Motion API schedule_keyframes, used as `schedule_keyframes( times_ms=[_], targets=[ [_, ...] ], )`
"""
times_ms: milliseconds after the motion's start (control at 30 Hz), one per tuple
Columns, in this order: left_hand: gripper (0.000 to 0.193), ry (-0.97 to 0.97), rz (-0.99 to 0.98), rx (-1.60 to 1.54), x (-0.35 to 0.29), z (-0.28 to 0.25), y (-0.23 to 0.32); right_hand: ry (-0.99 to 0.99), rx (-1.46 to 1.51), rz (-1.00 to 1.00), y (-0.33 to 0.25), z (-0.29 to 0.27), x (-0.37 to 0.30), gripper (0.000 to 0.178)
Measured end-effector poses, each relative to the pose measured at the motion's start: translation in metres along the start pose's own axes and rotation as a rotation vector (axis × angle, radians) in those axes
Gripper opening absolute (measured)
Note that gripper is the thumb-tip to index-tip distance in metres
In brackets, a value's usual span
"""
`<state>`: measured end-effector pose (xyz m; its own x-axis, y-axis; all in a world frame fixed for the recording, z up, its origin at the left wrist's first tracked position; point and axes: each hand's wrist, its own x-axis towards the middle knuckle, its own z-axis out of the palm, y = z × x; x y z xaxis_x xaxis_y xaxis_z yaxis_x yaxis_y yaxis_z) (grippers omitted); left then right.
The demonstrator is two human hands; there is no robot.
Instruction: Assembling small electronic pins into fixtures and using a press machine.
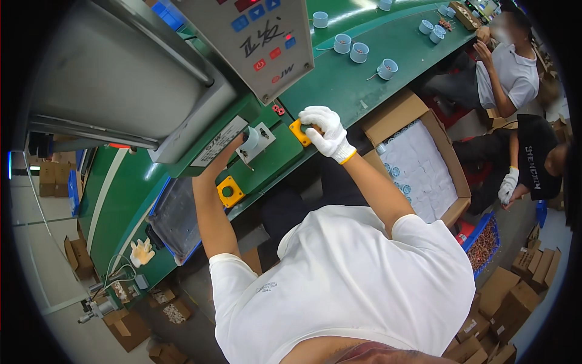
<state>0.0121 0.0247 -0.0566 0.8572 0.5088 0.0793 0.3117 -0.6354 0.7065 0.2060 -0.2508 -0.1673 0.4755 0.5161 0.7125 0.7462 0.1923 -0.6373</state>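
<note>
My right hand (327,132), in a white knit glove, rests at a yellow push-button box (297,130) on the bench edge. Its fingers curl over the box, with the thumb by the dark green button. My bare left hand (229,153) reaches under the green machine head (200,136) and meets a light blue cup (248,141) there, seemingly gripping its side; the head hides most of its fingers. Beside the cup is a metal plate (263,138) with dark knobs. A second yellow button box (230,191) sits close to my left forearm.
A control panel (260,45) hangs ahead. Several light blue cups (359,53) stand on the green bench (351,85). To my right is an open carton (418,164) of blue parts. A dark tray (177,215) lies left. Two people (509,79) sit at right.
</note>
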Motion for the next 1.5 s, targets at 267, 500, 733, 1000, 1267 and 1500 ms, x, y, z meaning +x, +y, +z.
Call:
schedule_keyframes(
  times_ms=[267, 500, 733, 1000, 1267, 1500],
  targets=[
    [0.03, -0.061, -0.116, 0.028, -0.002, -0.007, 0.007, 0.02, 0.012, 0.007, -0.005, 0.002, -0.001, 0.022],
    [0.03, 0.002, -0.023, -0.154, -0.019, -0.016, 0.01, 0.04, -0.092, -0.133, -0.005, 0.003, 0.008, 0.025],
    [0.018, 0.507, 0.109, 0.2, -0.155, 0.054, -0.052, 0.041, -0.144, -0.232, -0.006, 0.008, 0.006, 0.017],
    [0.019, 0.627, 0.272, 0.45, -0.158, 0.044, -0.076, 0.019, -0.231, -0.259, -0.006, 0.012, 0.01, 0.016],
    [0.015, 0.34, 0.322, 0.433, -0.143, 0.008, -0.064, -0.045, -0.215, -0.078, -0.008, 0.014, 0.009, 0.012],
    [0.023, 0.621, -0.05, 0.26, -0.162, 0.007, -0.134, 0.028, 0.064, 0.105, 0.004, 0.012, -0.025, 0.039]
  ],
)
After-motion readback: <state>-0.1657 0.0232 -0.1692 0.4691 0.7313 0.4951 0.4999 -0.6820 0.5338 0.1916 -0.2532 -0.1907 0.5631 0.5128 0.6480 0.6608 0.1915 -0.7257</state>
